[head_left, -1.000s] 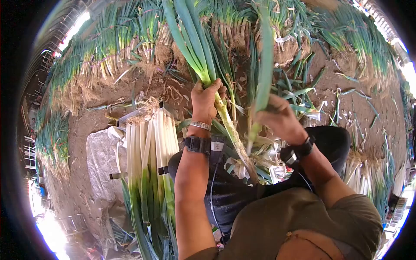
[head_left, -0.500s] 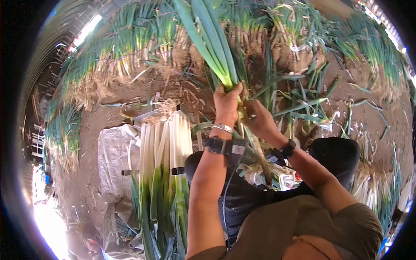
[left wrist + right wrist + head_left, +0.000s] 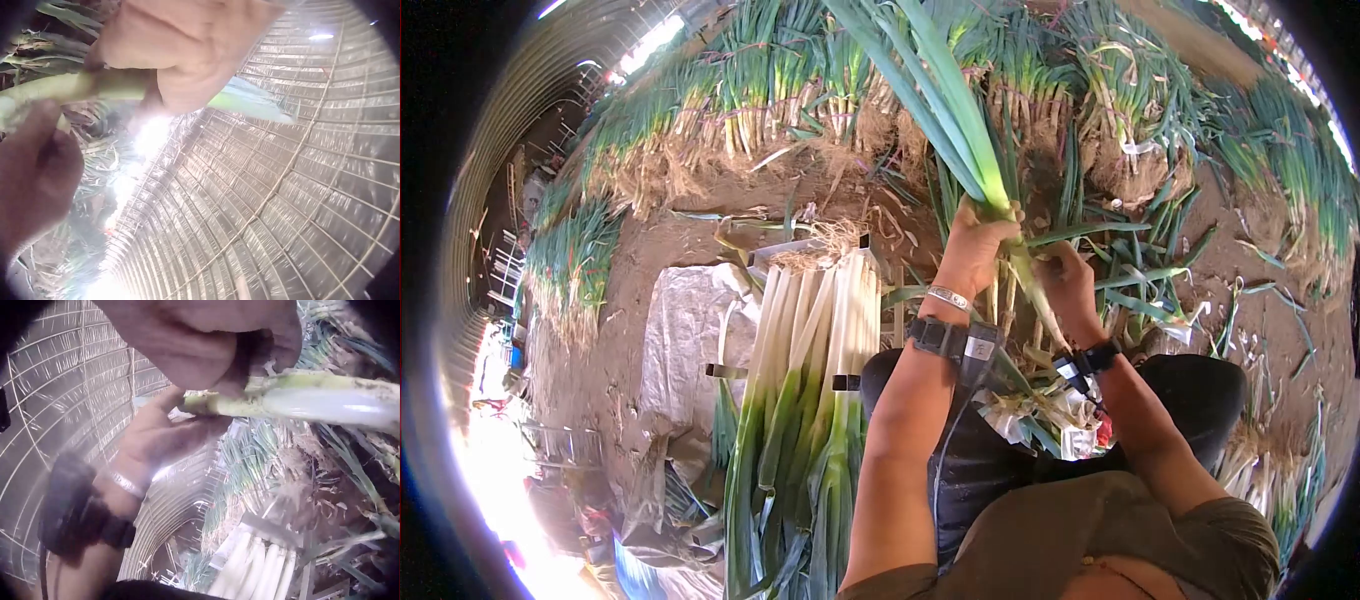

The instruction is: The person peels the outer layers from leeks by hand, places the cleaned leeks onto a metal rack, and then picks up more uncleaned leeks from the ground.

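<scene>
My left hand (image 3: 980,245) grips a long green onion (image 3: 995,190) where the green leaves meet the pale stalk. The leaves fan up and away, and the stalk slants down toward my lap. Just below, my right hand (image 3: 1068,285) pinches the stalk's outer layer (image 3: 300,381) between thumb and curled fingers. Beside the fingers, a shiny white strip of inner stalk (image 3: 350,407) shows in the right wrist view. In the left wrist view, a pale bit (image 3: 63,123) sticks out at the right hand's fingertips.
Trimmed green onions (image 3: 800,350) with white stems lie in a metal rack (image 3: 847,382) left of my knee. A pale sack (image 3: 690,330) lies beyond it. Tied bundles (image 3: 750,100) with roots line the back. Loose leaves (image 3: 1150,270) litter the soil at right.
My right hand has let go of a long leaf it carried a second ago and come to the stalk by my left hand. The head view has turned left.
</scene>
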Tool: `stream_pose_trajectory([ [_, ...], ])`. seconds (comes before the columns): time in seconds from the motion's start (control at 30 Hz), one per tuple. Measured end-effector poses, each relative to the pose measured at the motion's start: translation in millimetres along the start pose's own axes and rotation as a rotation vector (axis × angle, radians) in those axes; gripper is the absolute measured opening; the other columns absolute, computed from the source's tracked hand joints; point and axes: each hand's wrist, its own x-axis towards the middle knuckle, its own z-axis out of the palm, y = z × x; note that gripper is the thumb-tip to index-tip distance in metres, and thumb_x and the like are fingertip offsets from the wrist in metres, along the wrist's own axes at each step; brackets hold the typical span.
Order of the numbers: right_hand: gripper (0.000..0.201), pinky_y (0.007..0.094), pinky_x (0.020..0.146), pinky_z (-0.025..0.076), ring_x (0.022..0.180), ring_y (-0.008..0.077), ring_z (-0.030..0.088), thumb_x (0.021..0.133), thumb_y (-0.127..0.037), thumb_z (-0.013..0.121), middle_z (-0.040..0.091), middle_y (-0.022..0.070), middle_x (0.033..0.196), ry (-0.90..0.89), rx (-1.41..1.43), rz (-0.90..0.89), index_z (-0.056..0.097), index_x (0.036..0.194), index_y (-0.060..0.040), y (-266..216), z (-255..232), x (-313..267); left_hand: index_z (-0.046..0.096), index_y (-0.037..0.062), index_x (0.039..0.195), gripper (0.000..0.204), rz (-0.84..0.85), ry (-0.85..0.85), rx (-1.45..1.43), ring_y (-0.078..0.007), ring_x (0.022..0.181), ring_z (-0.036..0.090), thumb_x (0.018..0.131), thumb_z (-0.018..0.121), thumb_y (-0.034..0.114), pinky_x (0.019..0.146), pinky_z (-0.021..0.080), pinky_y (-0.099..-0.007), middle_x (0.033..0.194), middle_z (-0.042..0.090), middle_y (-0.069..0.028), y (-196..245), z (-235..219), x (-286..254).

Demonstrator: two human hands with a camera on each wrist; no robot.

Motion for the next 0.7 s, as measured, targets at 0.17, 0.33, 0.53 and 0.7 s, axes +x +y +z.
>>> stream_pose_trajectory([
  [0.17,0.018,0.0327,0.069,0.047,0.075,0.0189,0.059,0.082,-0.010,0.067,0.060,0.0104,0.083,-0.212,0.134,-0.134,0.060,0.096,-0.0011,-9.9,-20.9,1.2,0.049,0.0022,0.108,0.044,0.019,-0.082,0.042,-0.0207,0.083,0.064,0.071,0.065,-0.015,0.075,0.052,-0.0315,0.091,0.061,-0.0070,4.3,-2.9,-0.1],
  [0.33,0.009,0.0341,0.069,0.047,0.077,0.0267,0.059,0.082,-0.006,0.066,0.059,0.0102,0.083,-0.386,0.101,-0.212,0.062,0.087,-0.0007,-21.1,-32.2,0.4,0.048,0.0025,0.106,0.043,0.100,-0.042,0.039,-0.0180,0.078,0.062,0.071,0.068,-0.014,0.068,0.052,-0.0299,0.090,0.061,-0.0068,-5.7,-4.6,5.8],
  [0.53,0.011,0.0331,0.076,0.046,0.085,0.0217,0.059,0.080,-0.004,0.067,0.061,0.0084,0.088,-0.441,0.222,-0.316,0.061,0.089,-0.0018,-18.5,-32.0,-7.6,0.046,0.0070,0.107,0.048,0.060,-0.039,-0.056,-0.0186,0.073,0.062,0.070,0.070,-0.012,0.059,0.053,-0.0295,0.088,0.061,-0.0082,4.8,0.5,3.2],
  [0.7,0.009,0.0225,0.072,0.042,0.081,0.0074,0.052,0.096,-0.014,0.052,0.056,-0.0025,0.086,-0.175,0.759,0.255,0.057,0.095,-0.0059,-15.7,-14.8,-15.1,0.048,0.0088,0.114,0.042,0.092,-0.123,-0.186,-0.0258,0.081,0.066,0.079,0.069,-0.002,0.067,0.055,-0.0362,0.094,0.063,-0.0111,2.8,-1.8,3.7],
])
